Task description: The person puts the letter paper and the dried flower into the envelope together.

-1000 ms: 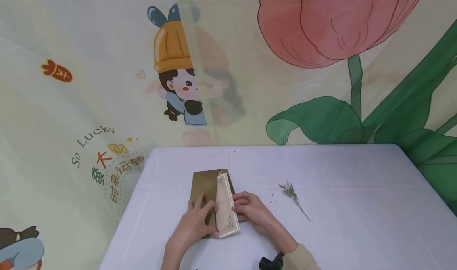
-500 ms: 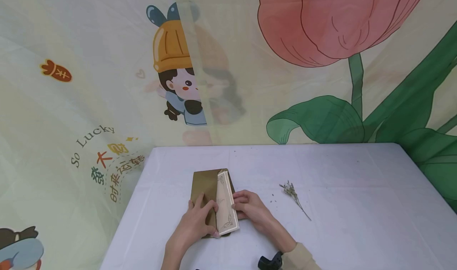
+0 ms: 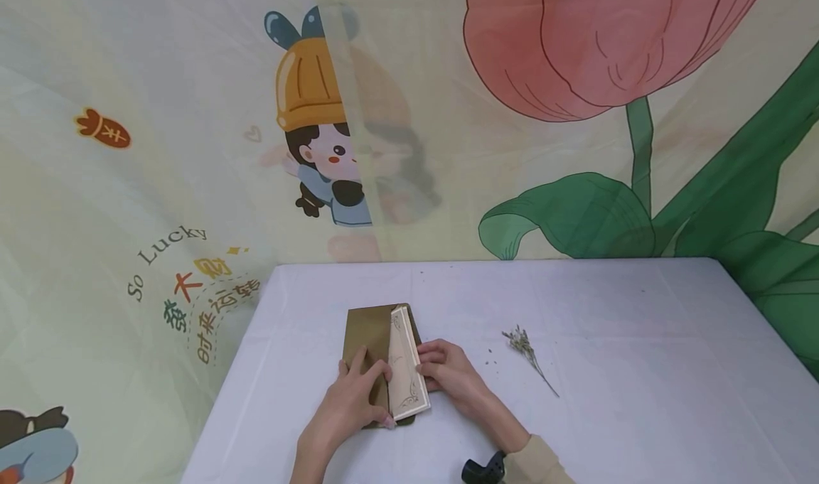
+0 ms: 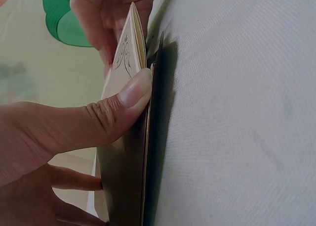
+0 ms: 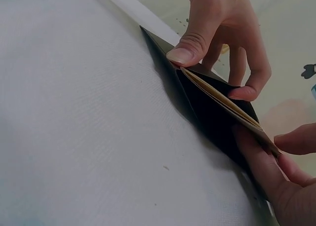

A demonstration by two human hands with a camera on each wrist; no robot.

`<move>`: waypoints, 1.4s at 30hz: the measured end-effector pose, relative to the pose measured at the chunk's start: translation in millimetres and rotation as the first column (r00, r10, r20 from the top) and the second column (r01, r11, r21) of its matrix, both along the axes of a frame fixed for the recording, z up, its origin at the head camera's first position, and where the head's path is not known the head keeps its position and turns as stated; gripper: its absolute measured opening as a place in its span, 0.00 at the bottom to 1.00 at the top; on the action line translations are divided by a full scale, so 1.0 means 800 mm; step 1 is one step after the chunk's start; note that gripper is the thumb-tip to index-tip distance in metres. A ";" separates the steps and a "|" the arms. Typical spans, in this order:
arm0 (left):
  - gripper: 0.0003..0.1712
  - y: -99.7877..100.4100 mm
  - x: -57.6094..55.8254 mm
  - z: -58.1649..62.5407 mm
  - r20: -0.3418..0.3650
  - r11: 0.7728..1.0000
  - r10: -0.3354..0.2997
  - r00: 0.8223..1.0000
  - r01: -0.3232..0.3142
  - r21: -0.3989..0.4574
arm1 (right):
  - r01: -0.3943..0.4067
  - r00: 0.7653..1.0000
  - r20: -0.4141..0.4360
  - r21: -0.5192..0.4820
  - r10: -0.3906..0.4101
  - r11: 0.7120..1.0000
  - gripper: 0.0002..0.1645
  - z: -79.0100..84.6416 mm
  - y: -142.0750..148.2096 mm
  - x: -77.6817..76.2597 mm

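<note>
Card point(image 3: 408, 381) shifted slightly forward; edge inside right grip point(image 3: 451, 376).

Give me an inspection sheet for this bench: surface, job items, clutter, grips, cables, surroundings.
Surface: white-covered table, slight creases.
Job items: gold-brown envelope lying flat; patterned card partly inside it, slanted, right side showing. How deep it sits is hidden.
Clutter: dried sprig to the right of the envelope; a few crumbs beside it.
Left grip: fingers spread on the envelope, thumb at its near edge.
Right grip: pinches the card's outer edge; black device at that wrist, beige sleeve.
Cables: nothing seen.
Surroundings: backdrop behind the table, printed with a big pink flower, cartoon figure and lettering.
</note>
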State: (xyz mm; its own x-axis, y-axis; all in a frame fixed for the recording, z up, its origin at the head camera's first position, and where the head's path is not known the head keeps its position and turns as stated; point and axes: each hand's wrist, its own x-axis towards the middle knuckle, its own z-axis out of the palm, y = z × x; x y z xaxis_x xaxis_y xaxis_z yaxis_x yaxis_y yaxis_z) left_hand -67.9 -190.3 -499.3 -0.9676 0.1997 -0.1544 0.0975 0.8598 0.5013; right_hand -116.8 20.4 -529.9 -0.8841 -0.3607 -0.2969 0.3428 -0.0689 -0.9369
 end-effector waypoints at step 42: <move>0.35 0.000 0.000 0.003 0.003 1.000 0.003 1.000 -0.003 -0.008 | 0.069 0.987 -0.158 0.309 -0.020 0.949 0.19 0.011 -0.021 0.003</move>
